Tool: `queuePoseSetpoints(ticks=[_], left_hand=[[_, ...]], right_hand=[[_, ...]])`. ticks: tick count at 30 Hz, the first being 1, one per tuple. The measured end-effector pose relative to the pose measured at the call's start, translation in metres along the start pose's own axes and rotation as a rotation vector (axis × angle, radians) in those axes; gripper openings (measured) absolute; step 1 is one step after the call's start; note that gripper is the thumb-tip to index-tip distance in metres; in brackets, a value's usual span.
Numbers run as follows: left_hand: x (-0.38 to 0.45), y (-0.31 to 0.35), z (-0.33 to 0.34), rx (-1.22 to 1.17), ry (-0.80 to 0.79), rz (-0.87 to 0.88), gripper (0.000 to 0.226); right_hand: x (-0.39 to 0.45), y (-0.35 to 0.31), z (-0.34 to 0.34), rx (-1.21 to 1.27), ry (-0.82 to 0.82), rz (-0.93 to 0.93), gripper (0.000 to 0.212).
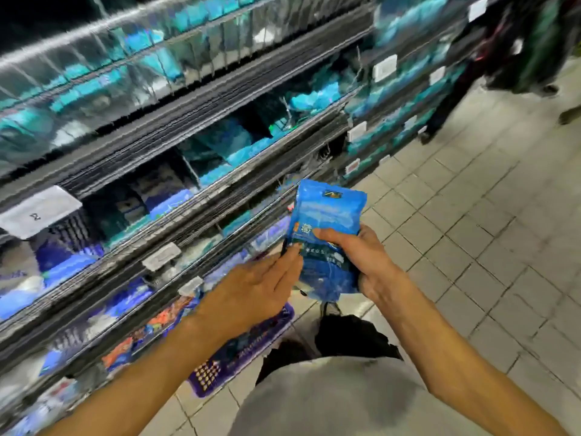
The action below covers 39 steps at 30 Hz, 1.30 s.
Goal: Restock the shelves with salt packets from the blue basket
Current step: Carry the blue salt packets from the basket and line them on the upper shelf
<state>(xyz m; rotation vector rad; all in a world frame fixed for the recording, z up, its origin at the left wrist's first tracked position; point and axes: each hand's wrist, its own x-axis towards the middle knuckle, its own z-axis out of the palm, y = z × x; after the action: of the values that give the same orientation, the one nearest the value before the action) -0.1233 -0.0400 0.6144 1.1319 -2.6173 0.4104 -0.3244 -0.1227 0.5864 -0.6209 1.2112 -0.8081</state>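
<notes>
A blue salt packet stands upright in front of the shelves, held from the right by my right hand, whose thumb lies across its front. My left hand reaches in from the left with straight fingers, the fingertips touching the packet's left edge. The blue basket sits on the floor below my arms, close to the shelf base, partly hidden by my left forearm. The shelves run along the left, holding rows of teal and blue packets; the picture is blurred there.
White price tags hang on the shelf rails. The tiled aisle floor stretches to the right. Another person's legs stand at the far end of the aisle, top right. My knees and grey shirt fill the bottom middle.
</notes>
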Motion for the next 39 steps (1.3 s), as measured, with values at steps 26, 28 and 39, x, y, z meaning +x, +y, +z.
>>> queuePoseSetpoints(ticks=[26, 28, 39], left_hand=[[0.405, 0.129, 0.143, -1.920, -0.222, -1.090, 0.049], [0.428, 0.116, 0.149, -1.942, -0.097, -1.111, 0.049], [0.565, 0.044, 0.203, -1.876, 0.021, -1.098, 0.038]], right_hand=[[0.036, -0.179, -0.387, 0.161, 0.296, -0.235, 0.027], [0.044, -0.195, -0.415, 0.157, 0.342, -0.242, 0.029], [0.123, -0.288, -0.483, 0.220, 0.285, -0.303, 0.047]])
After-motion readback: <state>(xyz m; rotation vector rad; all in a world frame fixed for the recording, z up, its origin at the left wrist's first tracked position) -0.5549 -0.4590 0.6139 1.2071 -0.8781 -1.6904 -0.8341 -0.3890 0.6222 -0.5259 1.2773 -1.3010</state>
